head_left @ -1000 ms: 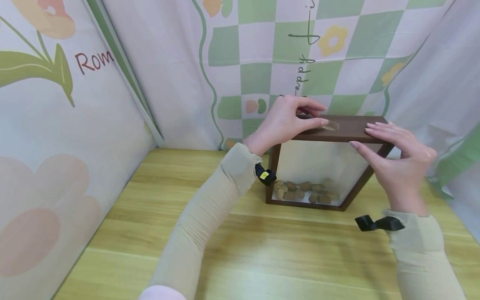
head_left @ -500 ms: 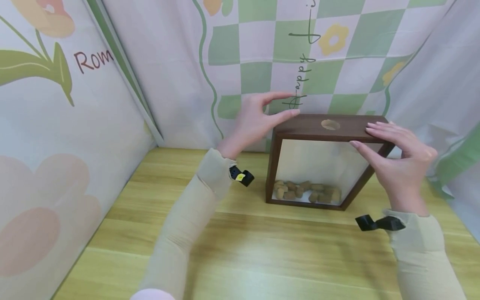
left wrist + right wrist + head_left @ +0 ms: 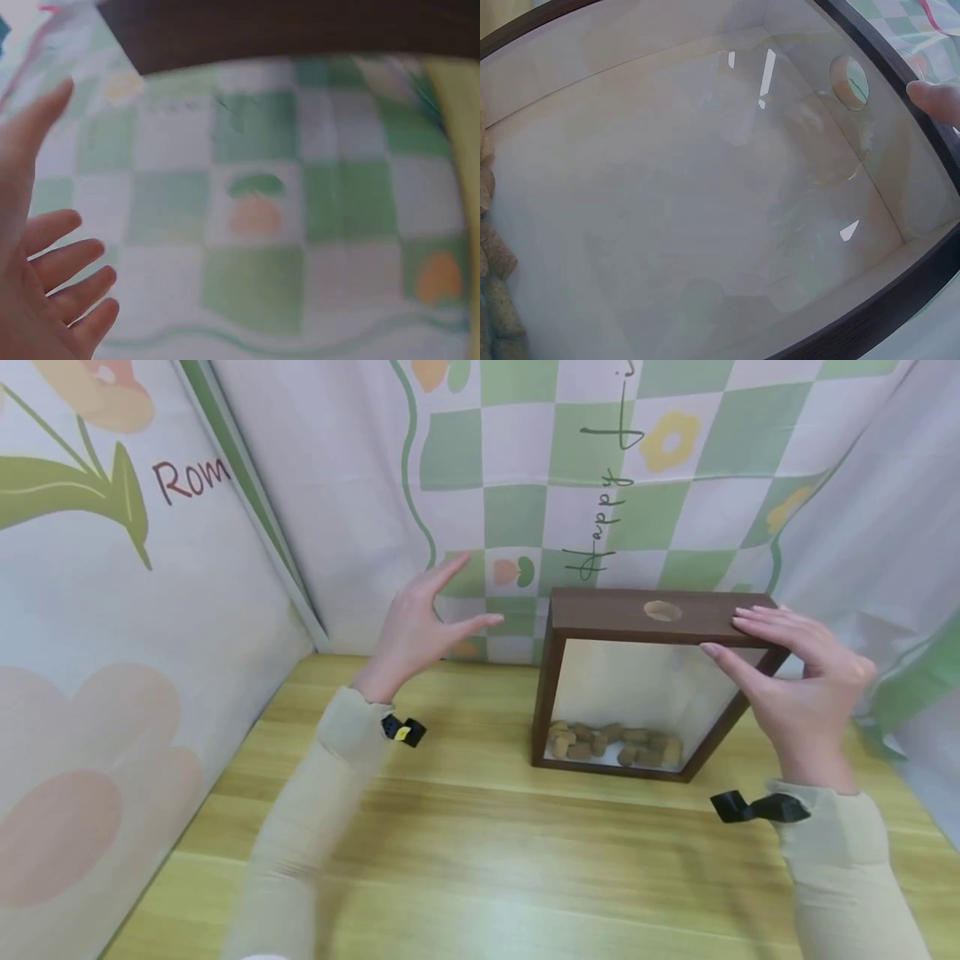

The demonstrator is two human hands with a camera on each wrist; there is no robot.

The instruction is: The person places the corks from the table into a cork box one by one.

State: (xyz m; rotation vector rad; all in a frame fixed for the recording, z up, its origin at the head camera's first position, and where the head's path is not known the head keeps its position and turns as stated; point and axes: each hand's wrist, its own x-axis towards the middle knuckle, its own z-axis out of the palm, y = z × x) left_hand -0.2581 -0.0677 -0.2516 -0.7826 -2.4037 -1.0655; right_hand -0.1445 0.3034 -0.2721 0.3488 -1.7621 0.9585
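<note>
A dark brown wooden shadow box (image 3: 600, 614) with a clear front stands upright on the table. Its top has a round hole (image 3: 663, 611), and several corks (image 3: 637, 746) lie along its bottom. At the box's top right corner, my right hand (image 3: 813, 685) holds the frame, fingers over the top and thumb at the front edge. In the right wrist view a fingertip (image 3: 936, 101) touches the dark frame near the hole. My left hand (image 3: 420, 627) is in the air left of the box, thumb and fingers spread, holding nothing. The left wrist view shows its spread fingers (image 3: 71, 262).
The wooden table (image 3: 465, 827) extends in front of the box and to its left. A green-and-white checked curtain (image 3: 517, 514) hangs close behind the box. At the left stands a pale flower-print cloth wall (image 3: 82, 610). Each wrist wears a small black camera mount (image 3: 757, 807).
My left hand has left the top of the box by the hole and moved left, its fingers spreading apart. An extra cork shows at the right of the pile. The right hand stays put.
</note>
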